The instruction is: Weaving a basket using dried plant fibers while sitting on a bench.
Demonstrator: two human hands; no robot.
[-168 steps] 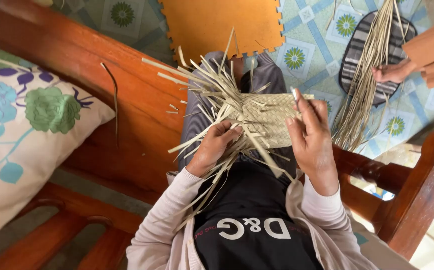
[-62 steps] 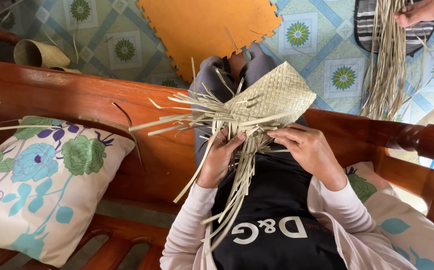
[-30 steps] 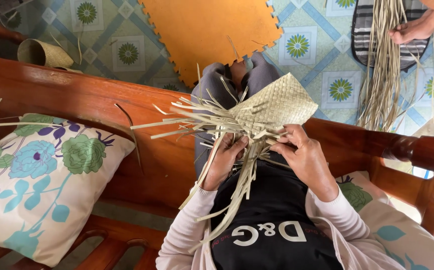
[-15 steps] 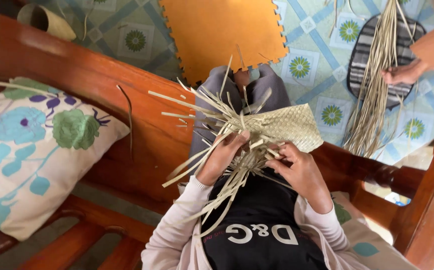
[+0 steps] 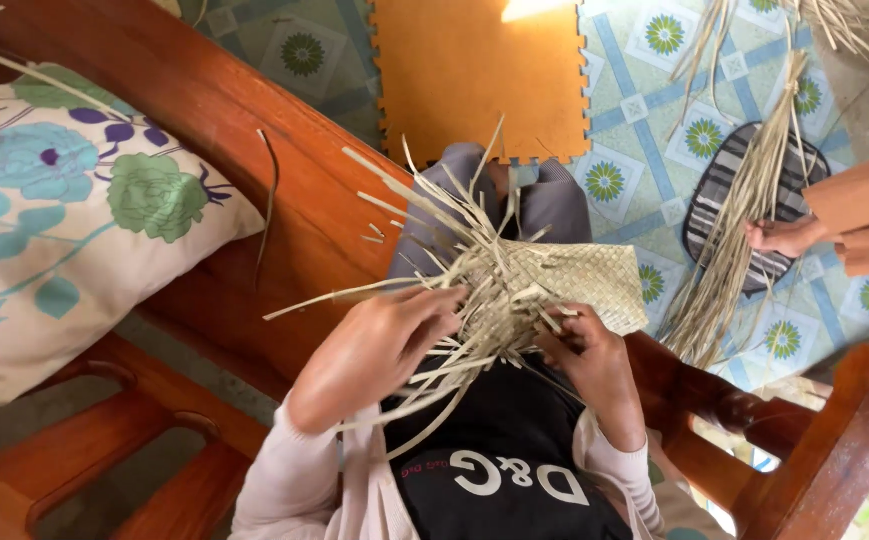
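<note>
Left hand [image 5: 375,350] and right hand [image 5: 587,352], fingers clamped on loose strips, hold a half-woven straw mat [image 5: 565,285], long axis left-right, unwoven ends fanning far-left.

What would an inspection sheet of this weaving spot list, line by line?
Surface: red-brown wooden bench, person seated on it.
Job's things: half-woven pale straw mat with loose strips fanning out, held over the lap.
Clutter: floral white cushion; one stray strip on the bench.
Grippers: left hand and right hand both grip strips at the mat's edge.
Cables: nothing seen.
Surroundings: orange foam floor tile; another person's hand holding a straw bundle.
</note>
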